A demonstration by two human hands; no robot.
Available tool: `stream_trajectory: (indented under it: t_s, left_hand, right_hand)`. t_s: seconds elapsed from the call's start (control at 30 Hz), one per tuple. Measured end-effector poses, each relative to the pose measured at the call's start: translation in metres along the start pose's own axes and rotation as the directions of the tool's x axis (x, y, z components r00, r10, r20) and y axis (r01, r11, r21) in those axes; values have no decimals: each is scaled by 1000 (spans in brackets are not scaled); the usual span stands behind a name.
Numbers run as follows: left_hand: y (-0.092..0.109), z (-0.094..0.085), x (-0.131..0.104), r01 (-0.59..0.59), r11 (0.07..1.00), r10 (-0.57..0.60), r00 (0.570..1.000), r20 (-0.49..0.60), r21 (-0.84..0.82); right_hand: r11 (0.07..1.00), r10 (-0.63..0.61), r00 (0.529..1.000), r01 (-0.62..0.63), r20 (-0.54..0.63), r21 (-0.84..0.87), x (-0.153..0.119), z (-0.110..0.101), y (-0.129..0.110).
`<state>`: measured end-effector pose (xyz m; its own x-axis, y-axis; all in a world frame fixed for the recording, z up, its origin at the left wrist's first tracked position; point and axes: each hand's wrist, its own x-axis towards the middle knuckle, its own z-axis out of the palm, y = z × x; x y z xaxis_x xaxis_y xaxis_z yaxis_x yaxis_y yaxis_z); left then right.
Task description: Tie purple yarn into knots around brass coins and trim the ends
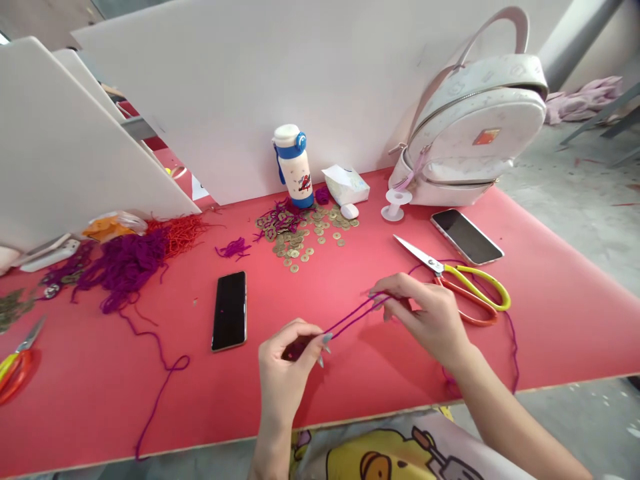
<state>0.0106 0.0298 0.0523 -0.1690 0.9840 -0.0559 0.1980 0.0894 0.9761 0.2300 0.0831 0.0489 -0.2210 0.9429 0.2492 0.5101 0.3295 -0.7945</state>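
A doubled purple cord (353, 316) stretches between my two hands above the red table. My left hand (295, 353) pinches one end of it between thumb and fingertips. Up and to the right, my right hand (425, 313) grips the other end, fingers closed. More of the cord trails from the right hand past the scissors and down near the table's front edge. Those scissors (453, 277), with one yellow and one red handle, lie just beyond my right hand. A black phone (230, 311) rests left of my left hand.
Brass coins (295, 243) and purple knotted cords are heaped before a white bottle (295, 167). A purple yarn pile (130, 260) lies left. At right are a second phone (467, 235), a spool (396, 203) and a white backpack (475, 133). White panels (225, 87) stand behind.
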Motion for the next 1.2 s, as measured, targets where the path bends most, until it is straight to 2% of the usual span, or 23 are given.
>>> stream_trajectory:
  t_s: [0.07, 0.2, 0.27, 0.4, 0.53, 0.6, 0.77, 1.0, 1.2]
  left_hand:
    - [-5, 1, 0, 42, 999, -43, 998, -37, -31]
    - [-27, 7, 4, 200, 968, -206, 978, -28, -155]
    - [-34, 9, 5, 244, 950, -251, 968, -10, -193]
    - [-38, 12, 2, 249, 947, -249, 968, 29, -204]
    - [-34, 16, 0, 249, 949, -241, 968, 62, -196]
    - [-34, 17, 0, 244, 951, -235, 969, 71, -192]
    - [-36, 14, -1, 246, 953, -240, 969, 54, -176]
    - [-36, 14, -1, 278, 943, -267, 960, 81, -185]
    - [-38, 7, 2, 283, 947, -262, 954, 146, -148]
  right_hand:
    - [1000, -12, 1000, 12, -16, 5, -2, -3, -1]
    - [997, 48, 991, -40, 125, -59, -11, 3, 10]
    - [996, 49, 985, -36, 167, -82, -19, 9, 17]
    - [996, 2, 974, 20, 225, -92, -33, 20, 19]
    - [998, 56, 951, -58, 303, -2, -34, 34, 8]
    - [997, 66, 949, -72, 307, 10, -33, 41, 4]
    - [998, -18, 952, 1, 304, 55, -34, 49, 3]
    - [989, 77, 957, -109, 278, 100, -37, 56, -2]
    - [998, 15, 949, -34, 316, 56, -34, 58, -2]
